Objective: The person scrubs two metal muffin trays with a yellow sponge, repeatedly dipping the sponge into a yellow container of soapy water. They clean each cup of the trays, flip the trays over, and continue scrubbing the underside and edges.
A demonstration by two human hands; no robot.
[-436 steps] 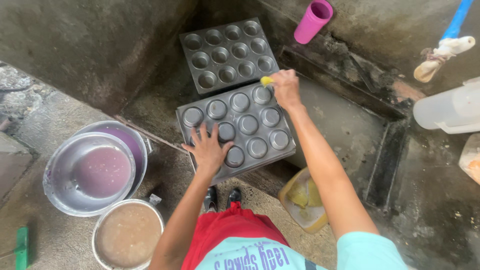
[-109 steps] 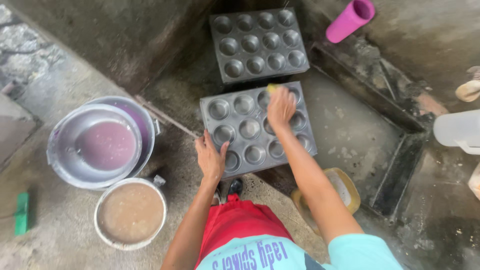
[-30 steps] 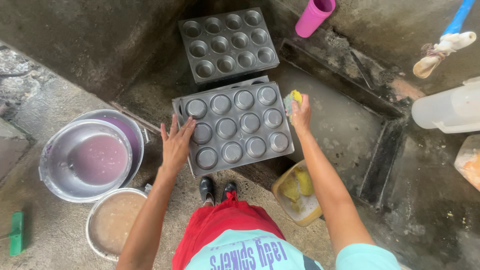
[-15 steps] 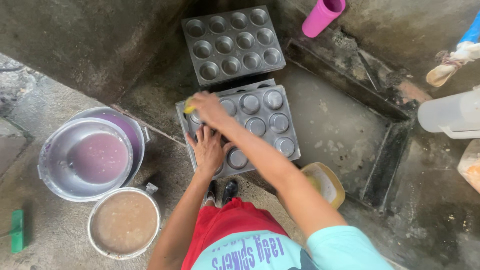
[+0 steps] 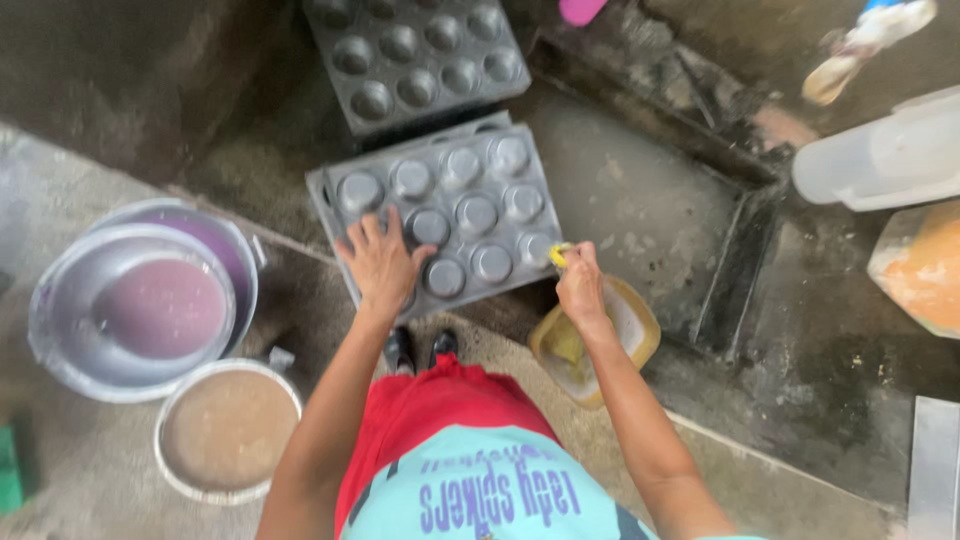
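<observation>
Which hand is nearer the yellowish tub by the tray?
Right. The right hand, pinching a yellow sponge, sits just over the tub; the left hand lies flat on the muffin tray, farther off.

Single head cam, looking almost straight down past the wearer's chest & legs at wet concrete floor (image 5: pixel 650 200). Sitting close, about arm's reach. Framing muffin tray (image 5: pixel 450 215) mid-frame, 2nd tray (image 5: pixel 415 55) at top edge, bowls (image 5: pixel 140 300) at left edge, jug (image 5: pixel 880 155) at right edge. No 2nd view, so nothing overlapping.
</observation>
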